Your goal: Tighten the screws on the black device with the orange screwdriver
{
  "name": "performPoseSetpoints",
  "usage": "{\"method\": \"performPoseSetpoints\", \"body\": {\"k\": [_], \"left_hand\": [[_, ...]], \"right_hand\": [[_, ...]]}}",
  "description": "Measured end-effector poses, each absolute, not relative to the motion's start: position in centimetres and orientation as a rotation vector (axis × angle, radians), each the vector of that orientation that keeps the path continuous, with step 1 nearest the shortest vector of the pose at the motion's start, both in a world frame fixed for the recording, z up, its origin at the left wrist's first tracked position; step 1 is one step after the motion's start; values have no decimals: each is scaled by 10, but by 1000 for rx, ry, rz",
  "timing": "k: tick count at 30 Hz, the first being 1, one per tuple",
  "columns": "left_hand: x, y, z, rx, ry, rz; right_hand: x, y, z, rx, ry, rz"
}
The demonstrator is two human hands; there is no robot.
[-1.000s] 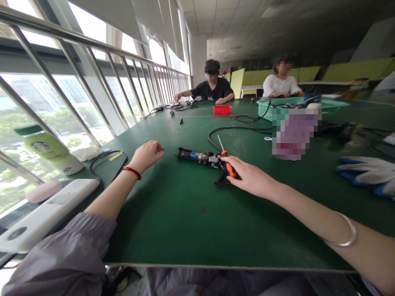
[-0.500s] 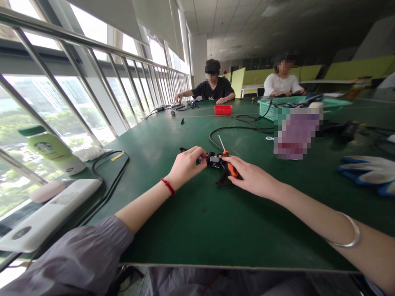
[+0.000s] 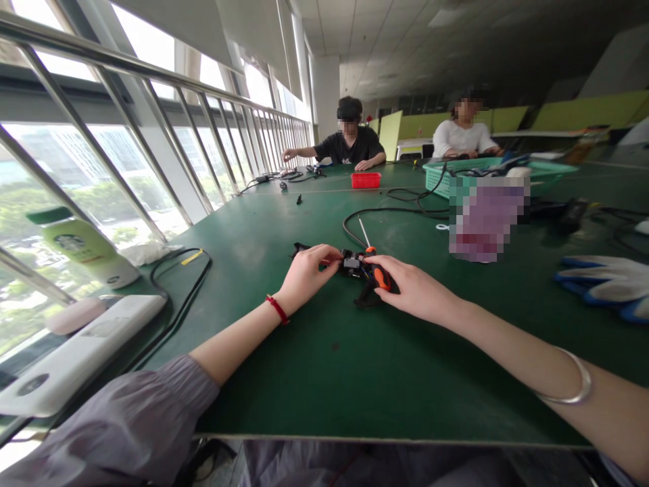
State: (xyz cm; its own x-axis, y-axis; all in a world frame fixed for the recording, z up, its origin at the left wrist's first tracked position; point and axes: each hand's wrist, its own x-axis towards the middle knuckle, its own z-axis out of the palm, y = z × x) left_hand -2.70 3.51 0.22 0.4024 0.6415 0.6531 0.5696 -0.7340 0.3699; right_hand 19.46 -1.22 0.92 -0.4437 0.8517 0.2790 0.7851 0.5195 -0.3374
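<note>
A small black drone (image 3: 352, 264) with a grey block on top lies on the green table, its dark arms reaching out at the upper left and lower right. At its left end, the thumb and fingers of my left hand (image 3: 310, 272) are pinched together on it; the fingertips hide the exact spot. My right hand (image 3: 413, 287) wraps round the orange and black handle of a screwdriver (image 3: 381, 278), whose thin metal shaft points up and away from me. The fingers of that hand also rest against the drone's right side.
Ahead stand a red tray (image 3: 366, 180) and a green basket (image 3: 441, 179) of tools and cables. Gloves (image 3: 598, 284) lie at right. A bottle (image 3: 84, 247), a white power bank (image 3: 86, 355) and a black cable (image 3: 195, 291) are at left. Two people sit across the table.
My left fingertips have shifted slightly along the drone's left end, and the drone has moved a touch. The right hand keeps hold of the screwdriver. Across the table, a person's arm has lifted slightly.
</note>
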Motion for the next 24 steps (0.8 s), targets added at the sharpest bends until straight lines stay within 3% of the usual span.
{"method": "performPoseSetpoints", "body": {"k": [24], "left_hand": [[-30,31,4,3051,1185,983]], "right_hand": [[191,-18,10,-1328,-2390,148]]}}
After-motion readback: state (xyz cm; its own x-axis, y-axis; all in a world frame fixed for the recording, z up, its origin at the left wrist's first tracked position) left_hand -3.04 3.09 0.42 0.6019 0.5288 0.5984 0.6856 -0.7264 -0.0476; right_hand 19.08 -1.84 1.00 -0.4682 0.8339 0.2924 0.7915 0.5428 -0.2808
